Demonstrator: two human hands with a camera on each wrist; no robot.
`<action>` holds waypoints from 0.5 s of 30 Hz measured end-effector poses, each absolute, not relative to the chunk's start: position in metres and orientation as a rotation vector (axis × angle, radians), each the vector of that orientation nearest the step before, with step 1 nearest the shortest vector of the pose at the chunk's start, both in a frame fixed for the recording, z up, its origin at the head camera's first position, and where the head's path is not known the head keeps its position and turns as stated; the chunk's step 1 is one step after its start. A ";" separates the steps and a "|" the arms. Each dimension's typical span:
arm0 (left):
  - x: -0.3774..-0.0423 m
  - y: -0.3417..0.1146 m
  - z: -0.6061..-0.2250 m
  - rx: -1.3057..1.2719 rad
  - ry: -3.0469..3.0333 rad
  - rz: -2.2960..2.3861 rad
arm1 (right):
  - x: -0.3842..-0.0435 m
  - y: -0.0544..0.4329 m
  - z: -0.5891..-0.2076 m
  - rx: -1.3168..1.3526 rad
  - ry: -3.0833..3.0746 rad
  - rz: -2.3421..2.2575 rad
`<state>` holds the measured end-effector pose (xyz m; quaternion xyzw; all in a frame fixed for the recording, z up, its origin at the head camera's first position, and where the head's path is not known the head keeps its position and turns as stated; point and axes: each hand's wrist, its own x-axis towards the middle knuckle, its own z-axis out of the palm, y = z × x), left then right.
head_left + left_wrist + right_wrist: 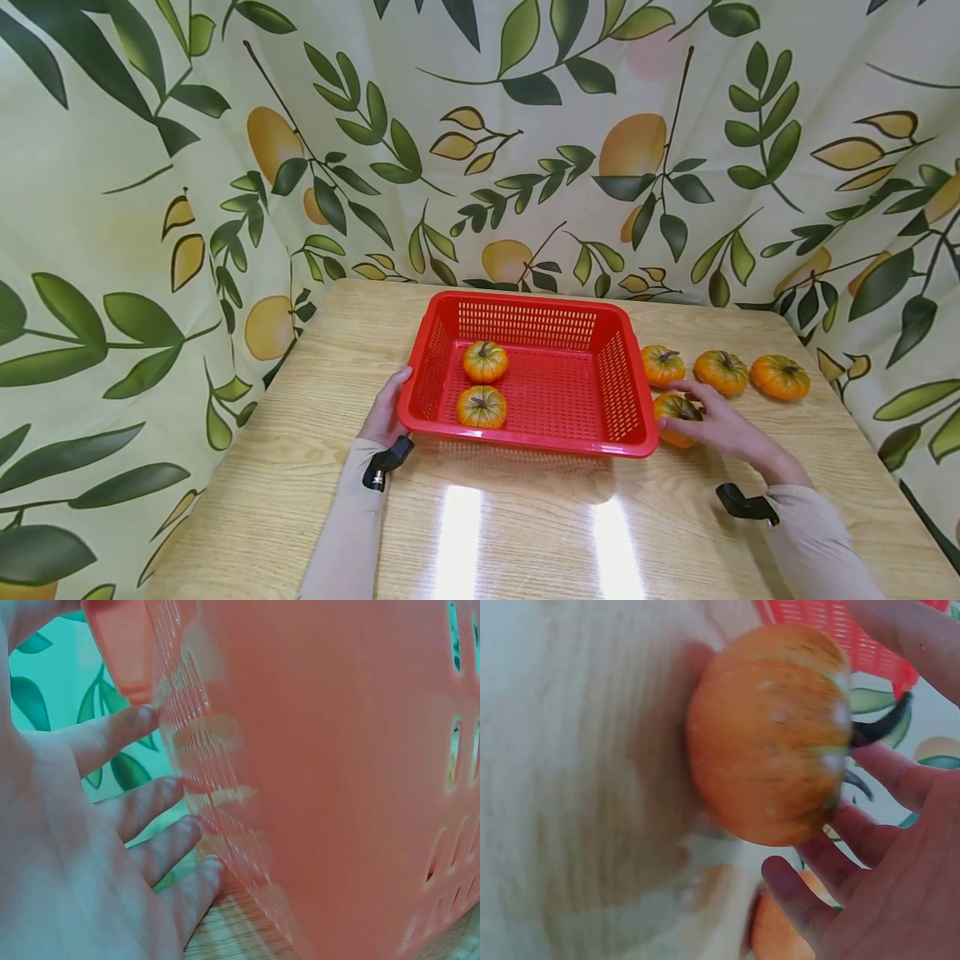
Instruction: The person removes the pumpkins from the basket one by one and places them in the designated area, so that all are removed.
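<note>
On the table stands a red plastic basket [536, 443], with an orange pumpkin [484, 362] and a second pumpkin [482, 407] in its left part. My left hand [386, 410] is at the basket's left end; in the left wrist view its spread, fairly straight fingers [169, 799] touch the outer wall. Right of the basket, my right hand [716, 421] is over another small pumpkin [675, 413], thumb on the near side and fingers on the far side. In the right wrist view that pumpkin [769, 735] shows a dark stem, the fingers [885, 840] loosely spread beside its top.
Behind the right hand are three more pumpkins: one [662, 365] close to the basket, one [722, 372] in the middle, one [780, 377] farthest right. A leaf-patterned curtain [465, 200] borders the wooden table [322, 367] at the back and sides.
</note>
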<state>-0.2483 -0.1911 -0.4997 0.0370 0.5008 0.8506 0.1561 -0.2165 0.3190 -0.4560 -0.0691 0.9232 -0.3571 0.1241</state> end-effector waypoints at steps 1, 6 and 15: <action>-0.249 -0.191 -0.500 0.115 1.436 2.435 | -0.217 0.319 -0.454 -0.214 2.702 -1.043; -0.250 -0.191 -0.502 0.110 1.449 2.423 | -0.219 0.321 -0.443 -0.271 2.739 -1.075; -0.250 -0.192 -0.503 0.090 1.461 2.414 | -0.225 0.319 -0.426 -0.277 2.732 -1.130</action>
